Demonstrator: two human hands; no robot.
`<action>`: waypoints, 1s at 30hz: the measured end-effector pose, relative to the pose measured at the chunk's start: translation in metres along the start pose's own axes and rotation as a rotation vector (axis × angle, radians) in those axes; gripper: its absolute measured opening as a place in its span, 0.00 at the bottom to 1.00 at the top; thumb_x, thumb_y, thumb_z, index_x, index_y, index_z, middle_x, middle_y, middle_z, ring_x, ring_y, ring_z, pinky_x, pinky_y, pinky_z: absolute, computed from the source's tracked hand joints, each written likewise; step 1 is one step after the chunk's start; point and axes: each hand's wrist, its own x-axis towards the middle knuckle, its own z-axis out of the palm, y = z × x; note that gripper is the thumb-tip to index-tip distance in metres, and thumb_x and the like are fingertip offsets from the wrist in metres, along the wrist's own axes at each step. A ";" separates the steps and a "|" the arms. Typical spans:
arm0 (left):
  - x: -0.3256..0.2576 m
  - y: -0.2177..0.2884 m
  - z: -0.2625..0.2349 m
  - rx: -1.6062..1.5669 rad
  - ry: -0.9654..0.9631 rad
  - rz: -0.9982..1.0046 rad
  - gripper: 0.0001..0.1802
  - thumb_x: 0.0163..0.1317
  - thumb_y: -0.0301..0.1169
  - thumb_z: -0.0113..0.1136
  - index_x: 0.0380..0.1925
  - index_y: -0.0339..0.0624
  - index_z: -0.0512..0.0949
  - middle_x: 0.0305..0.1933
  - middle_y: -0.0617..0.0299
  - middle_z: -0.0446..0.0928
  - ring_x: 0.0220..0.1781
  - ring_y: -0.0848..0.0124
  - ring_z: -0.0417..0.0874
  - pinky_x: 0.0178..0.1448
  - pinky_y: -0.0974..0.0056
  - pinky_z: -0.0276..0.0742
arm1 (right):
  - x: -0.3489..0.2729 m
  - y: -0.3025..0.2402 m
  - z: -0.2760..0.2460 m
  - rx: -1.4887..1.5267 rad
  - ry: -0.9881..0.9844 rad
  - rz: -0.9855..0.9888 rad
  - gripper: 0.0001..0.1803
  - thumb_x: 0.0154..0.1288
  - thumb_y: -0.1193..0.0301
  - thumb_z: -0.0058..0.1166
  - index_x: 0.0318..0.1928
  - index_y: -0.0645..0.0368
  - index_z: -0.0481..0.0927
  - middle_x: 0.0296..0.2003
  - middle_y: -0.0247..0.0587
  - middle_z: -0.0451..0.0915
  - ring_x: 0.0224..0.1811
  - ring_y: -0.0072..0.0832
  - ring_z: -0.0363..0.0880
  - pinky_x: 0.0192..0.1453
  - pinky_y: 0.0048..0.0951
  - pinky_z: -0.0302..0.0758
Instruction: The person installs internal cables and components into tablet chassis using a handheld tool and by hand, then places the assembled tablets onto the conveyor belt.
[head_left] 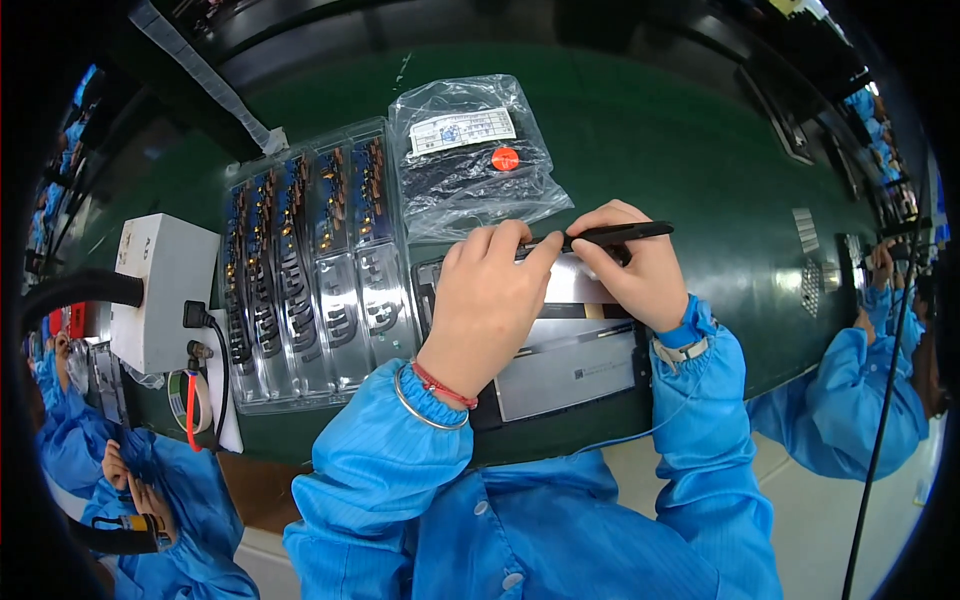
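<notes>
A person in blue work sleeves leans over a dark green bench [690,150], both bare hands meeting at the far edge of a flat device with silver panels [565,380], which lies on the bench close in front of the body. The right hand [635,265] pinches a slim black pen-like tool [645,230], held almost level and pointing toward the left hand [490,295]. The left fingers are bunched narrowly near the tool's tip; whether they grip anything cannot be told. A clear tray of circuit boards [305,290] lies to the left, and a clear plastic bag [470,165] beyond the hands. The likely risks: a slip of the tool could scratch a panel or jab the left fingers, since they are so close; a thin cord [620,438] by the right sleeve could snag if that arm swings.
</notes>
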 end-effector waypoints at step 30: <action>0.001 0.001 -0.003 0.005 -0.024 -0.026 0.17 0.48 0.27 0.59 0.40 0.37 0.74 0.38 0.57 0.72 0.40 0.61 0.74 0.44 0.61 0.71 | -0.002 0.011 -0.001 0.293 0.188 -0.055 0.05 0.58 0.75 0.51 0.35 0.64 0.75 0.29 0.34 0.72 0.31 0.19 0.71 0.34 0.19 0.68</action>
